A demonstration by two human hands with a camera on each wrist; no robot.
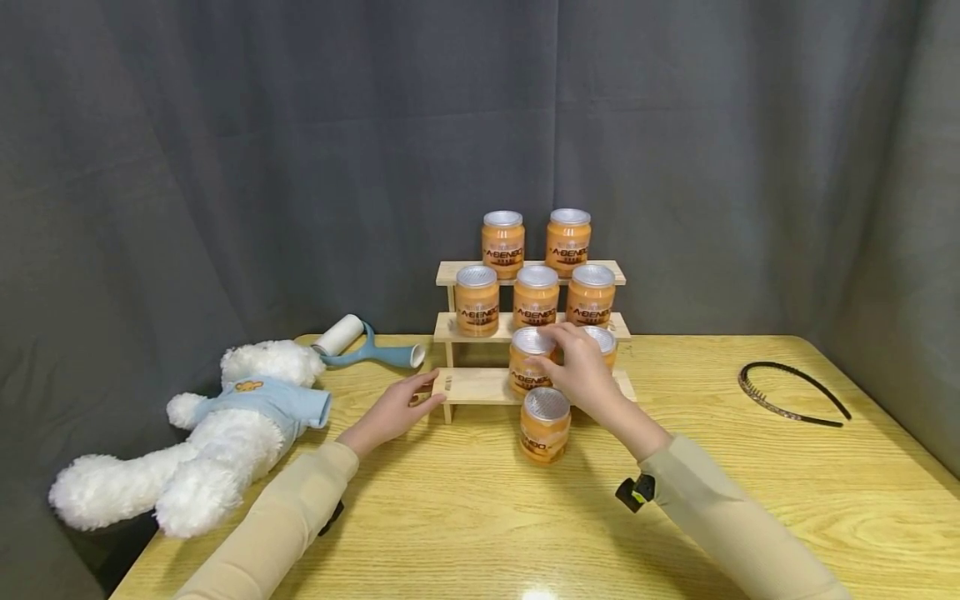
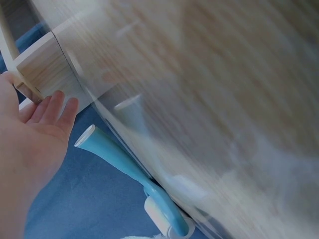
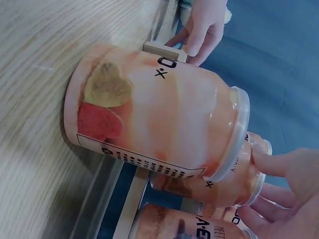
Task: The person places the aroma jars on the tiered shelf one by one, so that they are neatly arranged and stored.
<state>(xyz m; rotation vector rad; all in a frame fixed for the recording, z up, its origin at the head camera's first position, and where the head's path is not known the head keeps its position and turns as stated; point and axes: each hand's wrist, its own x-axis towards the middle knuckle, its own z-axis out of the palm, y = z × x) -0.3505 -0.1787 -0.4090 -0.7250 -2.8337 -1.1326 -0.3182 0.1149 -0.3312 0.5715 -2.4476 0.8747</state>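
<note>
A three-step wooden display rack (image 1: pixel 472 385) carries orange printed cans with silver lids. At the left end of its lowest step, my left hand (image 1: pixel 395 410) touches the wood with mostly straight fingers. In the left wrist view these fingers (image 2: pixel 52 107) lie against the rack's end. My right hand (image 1: pixel 581 367) holds a can (image 1: pixel 529 377) near its lid, thumb on one side and fingers on the other, over the lowest step. Behind that hand stands another can (image 1: pixel 602 346), partly hidden. A separate can (image 1: pixel 545 427) stands upright on the table in front of the rack, large in the right wrist view.
Several more cans stand on the middle and top steps, such as one can (image 1: pixel 477 304) at the left. Left of the rack lie a blue-handled lint roller (image 1: pixel 382 356) and a white plush toy (image 1: pixel 232 450). A black headband (image 1: pixel 776 408) lies at right.
</note>
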